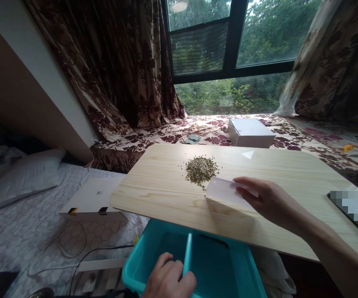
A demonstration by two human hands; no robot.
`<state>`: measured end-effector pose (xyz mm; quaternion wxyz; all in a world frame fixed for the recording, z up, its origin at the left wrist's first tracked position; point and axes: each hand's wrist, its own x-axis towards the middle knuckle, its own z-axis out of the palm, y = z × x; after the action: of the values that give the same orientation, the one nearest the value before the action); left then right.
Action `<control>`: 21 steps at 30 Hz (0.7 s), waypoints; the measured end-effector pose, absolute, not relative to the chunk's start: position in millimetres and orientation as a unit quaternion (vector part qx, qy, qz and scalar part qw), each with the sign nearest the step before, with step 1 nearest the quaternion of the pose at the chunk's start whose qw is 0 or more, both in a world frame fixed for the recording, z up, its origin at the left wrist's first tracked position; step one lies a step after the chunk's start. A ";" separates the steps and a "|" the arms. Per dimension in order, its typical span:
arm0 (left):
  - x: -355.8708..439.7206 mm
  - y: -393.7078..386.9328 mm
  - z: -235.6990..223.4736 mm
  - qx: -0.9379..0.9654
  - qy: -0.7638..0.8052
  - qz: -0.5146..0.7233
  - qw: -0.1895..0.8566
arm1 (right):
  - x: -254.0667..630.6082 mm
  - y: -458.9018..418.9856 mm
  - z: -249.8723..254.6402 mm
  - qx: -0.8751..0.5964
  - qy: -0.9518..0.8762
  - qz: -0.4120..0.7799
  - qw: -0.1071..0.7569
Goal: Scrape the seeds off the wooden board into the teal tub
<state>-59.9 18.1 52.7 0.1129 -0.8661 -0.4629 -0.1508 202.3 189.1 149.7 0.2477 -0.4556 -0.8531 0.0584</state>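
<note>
A small heap of greenish-brown beans [201, 169] lies on a light wooden tabletop [166, 190]. My right hand [267, 200] is closed on a white card [225, 191], held flat against the table, its left edge touching the near side of the heap. Below the table's front edge, my left hand [168, 281] grips the middle divider of a teal plastic bin [237, 265] with two compartments. The bin's far side is hidden under the table.
A white box [249, 132] sits on the flower-patterned window seat behind the table. A flat white box [88, 198], cables and a pillow [20, 176] lie on the bed at left. A dark device [355, 209] rests at the table's right edge.
</note>
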 end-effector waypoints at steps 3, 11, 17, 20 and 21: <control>-67.8 18.7 50.6 -0.859 -0.477 -0.161 0.088 | 198.9 189.1 148.6 -0.454 -0.855 0.056 0.246; -79.6 17.6 51.0 -0.846 -0.493 -0.203 0.029 | 194.0 187.3 150.9 -0.432 -0.864 0.098 0.240; -79.7 18.2 50.1 -0.836 -0.503 -0.221 0.018 | 191.3 170.2 156.2 -0.400 -0.874 0.162 0.223; -79.4 18.0 49.3 -0.831 -0.506 -0.229 0.022 | 193.1 160.0 161.1 -0.381 -0.882 0.201 0.190; -79.2 17.9 49.6 -0.831 -0.506 -0.230 0.023 | 193.8 159.3 162.1 -0.380 -0.882 0.201 0.191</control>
<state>-79.2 17.9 49.6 0.0225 -0.8310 -0.5062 -0.2296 193.8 159.3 162.1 0.1910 -0.3804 -0.8824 0.2005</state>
